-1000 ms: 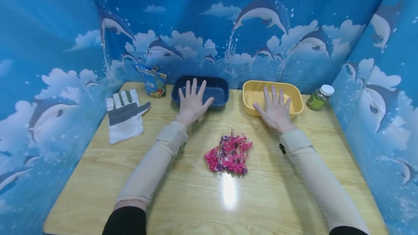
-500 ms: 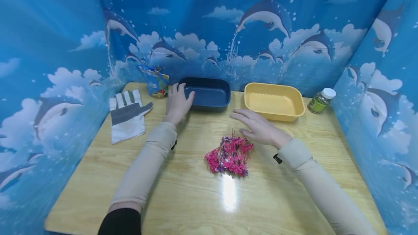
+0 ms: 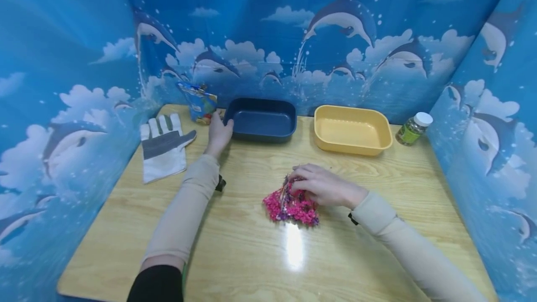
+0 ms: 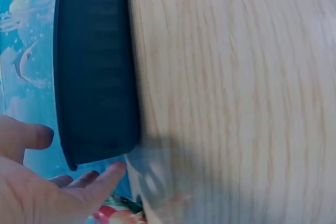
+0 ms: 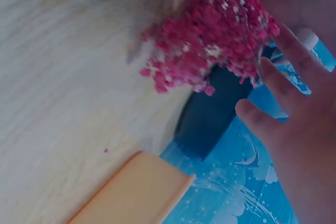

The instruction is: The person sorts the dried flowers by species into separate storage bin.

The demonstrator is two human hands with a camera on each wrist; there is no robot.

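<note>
Your right hand [image 3: 319,185]: now lowered to the pink flowers [image 3: 289,209], mid-table [image 3: 235,246] — contact begun, firm grip cannot be told. Your left hand [image 3: 219,132]: shifted between navy basin [image 3: 264,137] and pouch [image 3: 199,105], thumb and fingers apart.

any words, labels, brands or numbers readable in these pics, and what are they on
No text can be read with certainty.
Blue printed pouch: what looks like print is too small and blurred to read.
Clear jar with white lid and green label: label too small to read.
White-and-grey fabric glove, dark blue plastic tub, yellow plastic tub: no lettering visible.
</note>
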